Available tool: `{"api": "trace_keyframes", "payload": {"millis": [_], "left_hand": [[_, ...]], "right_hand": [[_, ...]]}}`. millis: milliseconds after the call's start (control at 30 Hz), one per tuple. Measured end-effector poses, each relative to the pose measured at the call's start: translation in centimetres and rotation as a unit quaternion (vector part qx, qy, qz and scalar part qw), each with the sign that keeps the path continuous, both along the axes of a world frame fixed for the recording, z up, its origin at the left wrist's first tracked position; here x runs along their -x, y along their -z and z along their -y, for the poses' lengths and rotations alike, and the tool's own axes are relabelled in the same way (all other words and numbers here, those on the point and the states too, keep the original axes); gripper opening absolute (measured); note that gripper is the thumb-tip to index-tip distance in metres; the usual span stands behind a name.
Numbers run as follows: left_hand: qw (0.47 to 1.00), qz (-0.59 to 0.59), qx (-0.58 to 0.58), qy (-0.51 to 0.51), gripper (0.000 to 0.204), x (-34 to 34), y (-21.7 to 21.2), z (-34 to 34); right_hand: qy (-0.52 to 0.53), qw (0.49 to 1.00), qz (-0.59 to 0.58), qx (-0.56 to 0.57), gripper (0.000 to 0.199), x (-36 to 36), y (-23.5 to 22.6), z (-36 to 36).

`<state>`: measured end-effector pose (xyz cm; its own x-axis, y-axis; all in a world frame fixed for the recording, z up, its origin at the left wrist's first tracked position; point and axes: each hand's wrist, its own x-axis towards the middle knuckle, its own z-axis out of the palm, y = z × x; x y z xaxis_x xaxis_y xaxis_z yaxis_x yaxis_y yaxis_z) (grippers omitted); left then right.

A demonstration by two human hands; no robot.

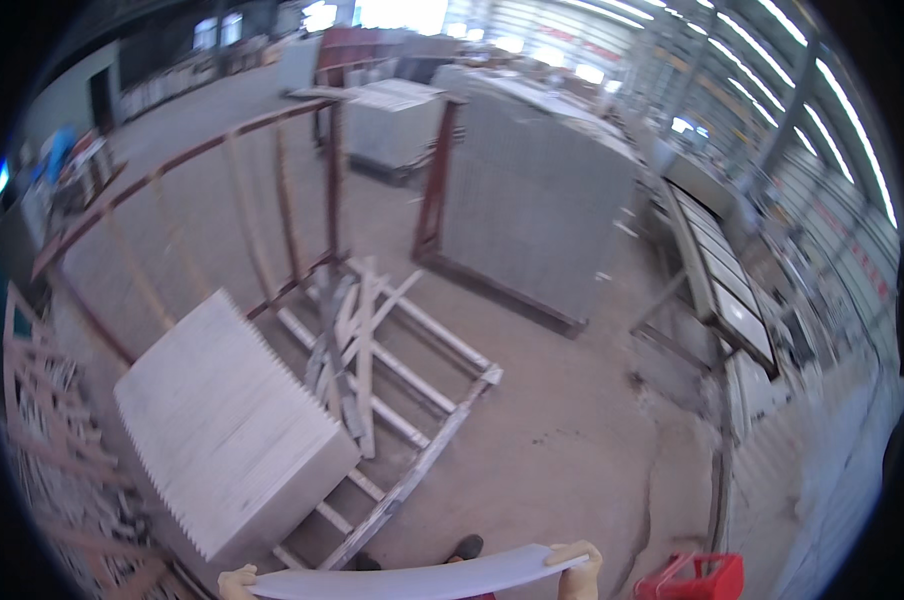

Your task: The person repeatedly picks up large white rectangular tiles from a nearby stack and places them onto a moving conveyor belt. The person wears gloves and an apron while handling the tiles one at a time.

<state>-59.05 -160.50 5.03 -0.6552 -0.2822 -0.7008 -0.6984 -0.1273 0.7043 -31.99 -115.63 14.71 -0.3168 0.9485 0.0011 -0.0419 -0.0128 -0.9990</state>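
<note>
I carry a thin pale stone slab (412, 580) flat and level, low at the bottom of the view. My left hand (236, 582) grips its left end and my right hand (575, 566) grips its right end, fingers curled over the edge. My shoe tip (466, 547) shows just beyond the slab. Ahead to the left, a stack of pale slabs (227, 430) leans on edge in a rusty steel rack (392, 400).
A red plastic crate (694, 578) sits on the concrete floor by my right hand. More slab bundles (537, 215) stand in racks ahead. A roller conveyor line with tiles (722, 275) runs along the right. Rubble and timber lie at the far left (52, 430).
</note>
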Motion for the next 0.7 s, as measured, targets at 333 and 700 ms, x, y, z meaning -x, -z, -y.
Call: {"api": "trace_keyframes", "payload": {"millis": [333, 700], "left_hand": [[0.976, -0.058, -0.040, 0.204, 0.044, 2.7, -7.8, -22.9], [0.861, -0.053, -0.270, 0.428, 0.061, 0.4, -6.0, -44.0]], "right_hand": [[0.227, 0.972, -0.056, 0.003, 0.022, -13.8, 0.0, -8.1], [0.334, 0.929, -0.083, -0.133, 0.017, -25.0, -4.3, -18.4]]}}
